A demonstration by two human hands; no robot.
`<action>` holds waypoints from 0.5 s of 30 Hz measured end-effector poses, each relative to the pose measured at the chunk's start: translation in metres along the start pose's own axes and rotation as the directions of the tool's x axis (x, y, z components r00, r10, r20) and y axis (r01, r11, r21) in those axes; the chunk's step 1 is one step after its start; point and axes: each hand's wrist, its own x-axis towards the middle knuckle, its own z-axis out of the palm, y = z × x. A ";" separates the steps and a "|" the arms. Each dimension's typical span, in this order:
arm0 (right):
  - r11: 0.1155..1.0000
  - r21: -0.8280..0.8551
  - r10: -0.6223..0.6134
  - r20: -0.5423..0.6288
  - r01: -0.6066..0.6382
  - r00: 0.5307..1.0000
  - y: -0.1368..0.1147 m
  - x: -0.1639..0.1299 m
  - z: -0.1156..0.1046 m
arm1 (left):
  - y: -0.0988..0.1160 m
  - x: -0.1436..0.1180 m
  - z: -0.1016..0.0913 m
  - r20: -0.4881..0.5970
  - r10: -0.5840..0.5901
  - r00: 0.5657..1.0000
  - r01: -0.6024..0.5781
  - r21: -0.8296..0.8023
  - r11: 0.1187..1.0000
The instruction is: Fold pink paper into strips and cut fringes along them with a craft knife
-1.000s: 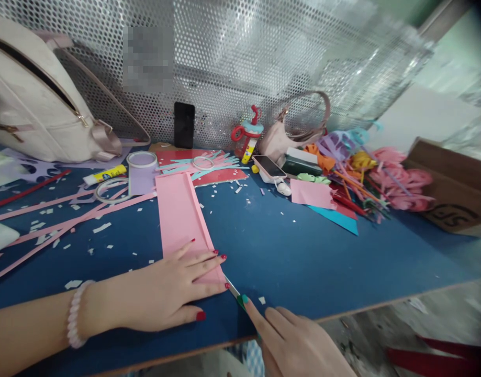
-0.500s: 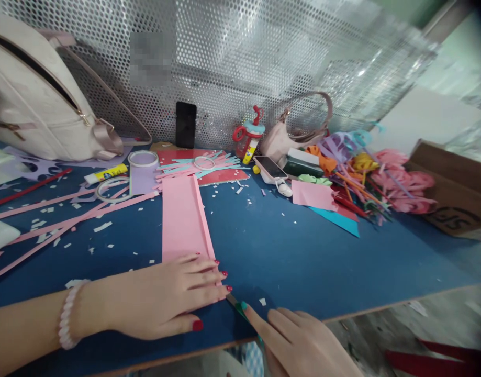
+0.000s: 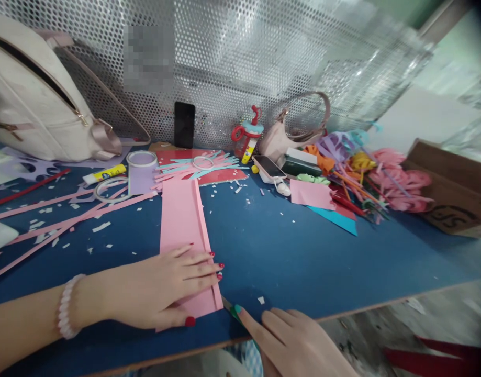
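Note:
My left hand (image 3: 173,288) lies flat on a long pink paper sheet (image 3: 181,214), fingers stretched out across it. A narrow fold runs along the sheet's right side, and its near end shows below my fingers. At the near right corner, my right hand (image 3: 291,337) grips a green utility knife (image 3: 233,312), the index finger stretched along it. The blade points up and left and its tip is at the paper's corner. Most of the handle is hidden by the hand.
Pink strips (image 3: 87,214), tape rolls (image 3: 112,189) and a glue stick (image 3: 104,174) lie at left, below a white backpack (image 3: 40,104). Farther back are a phone (image 3: 184,124) and a cup (image 3: 250,133). Paper flowers (image 3: 397,173) and a cardboard box (image 3: 452,188) stand right.
My left hand has shifted slightly up and left on the pink paper, uncovering its near end. The right hand with the utility knife has moved very little.

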 end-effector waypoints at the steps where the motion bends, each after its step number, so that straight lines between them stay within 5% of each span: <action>1: 1.000 -0.002 0.000 0.001 0.000 1.000 0.000 0.001 0.000 | 0.000 0.000 0.001 -0.006 -0.014 1.000 0.014 0.004 1.000; 15: 0.997 0.072 0.018 0.034 -0.021 0.999 0.004 -0.003 -0.001 | -0.003 0.000 0.002 0.042 -0.127 0.991 0.126 0.013 0.992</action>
